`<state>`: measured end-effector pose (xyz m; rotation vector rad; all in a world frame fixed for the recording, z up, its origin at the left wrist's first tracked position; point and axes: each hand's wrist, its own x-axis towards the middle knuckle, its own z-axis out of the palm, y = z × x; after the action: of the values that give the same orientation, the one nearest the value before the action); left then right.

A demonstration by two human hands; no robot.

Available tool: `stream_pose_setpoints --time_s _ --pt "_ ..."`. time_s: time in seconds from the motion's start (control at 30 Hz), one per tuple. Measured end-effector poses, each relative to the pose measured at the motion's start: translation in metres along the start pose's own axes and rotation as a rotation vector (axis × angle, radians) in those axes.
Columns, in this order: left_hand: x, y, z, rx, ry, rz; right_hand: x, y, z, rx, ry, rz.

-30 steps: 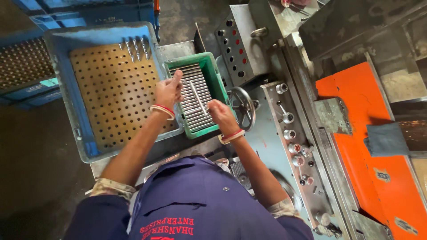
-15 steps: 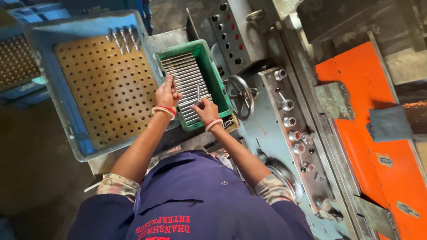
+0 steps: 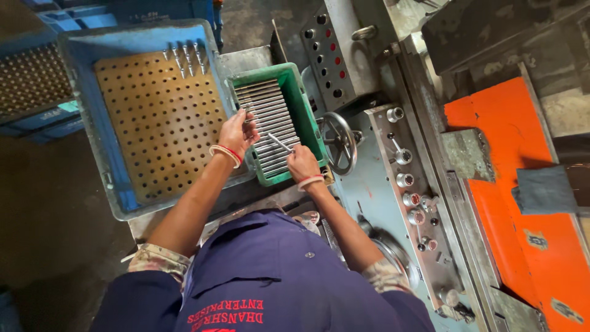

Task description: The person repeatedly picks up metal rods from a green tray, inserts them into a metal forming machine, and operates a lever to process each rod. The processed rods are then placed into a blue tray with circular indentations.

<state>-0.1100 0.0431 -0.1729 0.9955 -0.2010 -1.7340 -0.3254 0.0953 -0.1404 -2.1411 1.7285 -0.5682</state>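
Right hand (image 3: 302,163) pinches one metal rod (image 3: 279,143) over green tray (image 3: 305,114), still full of rods. Left hand (image 3: 236,130) rests, fingers curled, on tray's 9 o'clock edge. Perforated board (image 3: 160,120) in blue crate (image 3: 77,55): few pins (image 3: 183,58) at 12 o'clock, most holes empty.

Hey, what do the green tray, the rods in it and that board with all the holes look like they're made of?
Green tray: moulded plastic, by its even colour and thick rounded rim. Rods: bare metal, likely steel, grey with bright glints; the right hand holds one. Perforated board: looks like wood or fibreboard, matte tan, though it's hard to be sure.
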Motion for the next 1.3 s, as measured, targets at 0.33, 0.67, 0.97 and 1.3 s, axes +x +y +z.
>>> stream_pose_setpoints --time_s 0.33,0.67,0.97,1.3 --pt "-0.01 -0.025 0.049 -0.015 -0.378 -0.48 -0.048 -0.033 -0.1 0.249 0.0 0.014" --pt "-0.014 -0.076 0.094 0.029 -0.348 -0.261 -0.082 -0.049 -0.114 -0.091 0.133 -0.124" --pt "-0.094 -0.033 0.144 0.96 -0.35 0.743 -0.083 0.004 -0.151 0.704 -0.062 0.194" --pt "-0.097 -0.016 0.153 0.705 -0.509 -0.118 -0.077 -0.024 -0.202 0.011 0.217 -0.406"
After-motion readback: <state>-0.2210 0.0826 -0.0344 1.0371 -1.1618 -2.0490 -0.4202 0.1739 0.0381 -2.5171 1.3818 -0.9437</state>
